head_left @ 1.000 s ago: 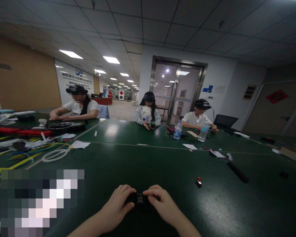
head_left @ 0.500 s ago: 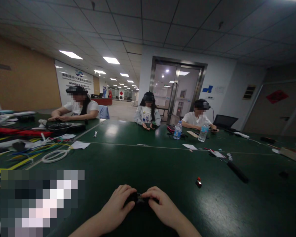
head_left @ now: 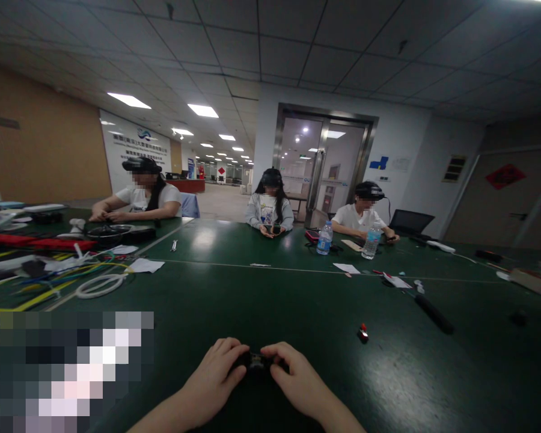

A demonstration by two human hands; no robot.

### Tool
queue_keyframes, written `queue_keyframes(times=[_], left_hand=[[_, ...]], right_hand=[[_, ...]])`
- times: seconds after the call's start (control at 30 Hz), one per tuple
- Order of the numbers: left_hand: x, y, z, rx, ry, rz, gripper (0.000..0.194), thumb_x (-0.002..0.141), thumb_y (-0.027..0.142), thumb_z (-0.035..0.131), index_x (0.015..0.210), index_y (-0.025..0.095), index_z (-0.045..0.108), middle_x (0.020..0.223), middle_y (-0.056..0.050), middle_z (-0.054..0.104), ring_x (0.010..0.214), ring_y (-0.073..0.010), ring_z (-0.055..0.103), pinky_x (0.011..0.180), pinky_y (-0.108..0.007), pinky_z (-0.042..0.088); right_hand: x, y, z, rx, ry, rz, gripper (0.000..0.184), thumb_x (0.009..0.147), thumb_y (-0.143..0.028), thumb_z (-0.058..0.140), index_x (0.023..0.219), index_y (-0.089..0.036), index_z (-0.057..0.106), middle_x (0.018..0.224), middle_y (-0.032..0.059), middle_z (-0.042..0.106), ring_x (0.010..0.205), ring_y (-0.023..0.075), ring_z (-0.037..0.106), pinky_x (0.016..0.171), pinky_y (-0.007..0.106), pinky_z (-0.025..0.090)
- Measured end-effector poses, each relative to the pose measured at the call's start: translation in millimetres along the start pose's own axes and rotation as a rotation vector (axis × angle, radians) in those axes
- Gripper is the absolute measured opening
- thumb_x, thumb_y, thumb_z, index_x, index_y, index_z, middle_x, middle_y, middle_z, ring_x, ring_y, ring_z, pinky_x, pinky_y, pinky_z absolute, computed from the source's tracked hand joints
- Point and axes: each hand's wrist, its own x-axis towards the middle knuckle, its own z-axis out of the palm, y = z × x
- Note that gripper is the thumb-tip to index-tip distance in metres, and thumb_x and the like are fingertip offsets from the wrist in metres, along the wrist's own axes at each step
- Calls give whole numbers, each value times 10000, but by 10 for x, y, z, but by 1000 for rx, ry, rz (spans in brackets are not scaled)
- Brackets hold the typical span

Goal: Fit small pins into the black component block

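A small black object (head_left: pixel 256 362) with a yellowish spot near its middle lies between my two hands, low in the view. Its left end is gripped by my left hand (head_left: pixel 223 370), the thumb on the near side and the fingers curled over the far side. My right hand (head_left: pixel 293 373) holds the other end between thumb and index finger. Both ends are covered by my fingers, so its kind does not show. Off to the right on the green table (head_left: pixel 320 300) lies a small red and silver piece (head_left: pixel 363 332).
At left are a coiled white cable (head_left: pixel 100 286), coloured wires and a paper sheet (head_left: pixel 147 265). A small wrench (head_left: pixel 174 245) lies farther back. Two water bottles (head_left: pixel 324 238) stand mid-right, near a black-handled tool (head_left: pixel 434 313). Three people wearing headsets sit across the table.
My right index fingertip has drawn back slightly to the right, so more of the black object's middle shows. My left hand has stayed almost still.
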Motion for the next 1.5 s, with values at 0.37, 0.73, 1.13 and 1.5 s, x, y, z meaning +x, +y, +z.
queue_keyframes(times=[0.37,0.73,1.13,1.5], left_hand=[[3,-11,41,14,47,14,306,820,266,452,1108,237,551,1135,-44,519,1066,-210,448,950,-356,357],[14,-92,72,11,57,30,320,825,289,452,1133,253,534,1159,-35,509,1077,-200,439,956,-352,354],[3,-30,11,-9,16,19,318,822,284,467,1126,234,547,1167,-49,510,1083,-213,437,954,-349,346],[2,25,-12,-13,7,8,315,783,276,519,1094,231,554,1161,-47,512,1085,-217,433,952,-352,340]], right_hand=[[5,31,32,-15,33,-25,315,740,-183,466,1016,-264,594,980,4,576,876,149,536,791,276,401],[-29,-46,69,-82,46,-23,303,754,-351,532,1043,-274,581,1030,10,550,915,175,522,798,292,389],[-2,-82,116,-135,68,-14,228,734,-351,560,946,-290,619,974,8,565,880,182,527,772,304,383],[-8,-125,112,-153,62,12,173,751,-346,541,889,-276,619,966,7,552,887,182,518,780,305,371]])
